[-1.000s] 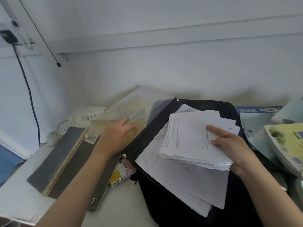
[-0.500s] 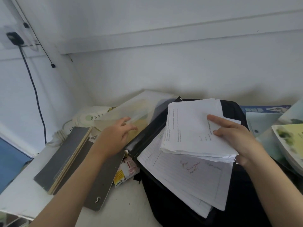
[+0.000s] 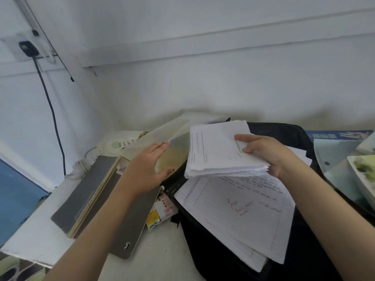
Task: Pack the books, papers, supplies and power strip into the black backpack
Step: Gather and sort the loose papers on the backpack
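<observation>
Black backpack (image 3: 284, 131) lies on the counter (image 3: 162, 258) under lined sheets (image 3: 243, 220). The right hand (image 3: 267, 153) has its grip pinching a paper stack (image 3: 215, 151). The left hand (image 3: 146, 169) has its grip spread over a translucent folder (image 3: 174, 130).

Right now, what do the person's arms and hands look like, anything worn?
The left forearm and right forearm are bare, no sleeves in view. The left hand and right hand show no gloves, rings or watch. The left thumbnail looks painted dark red.
</observation>
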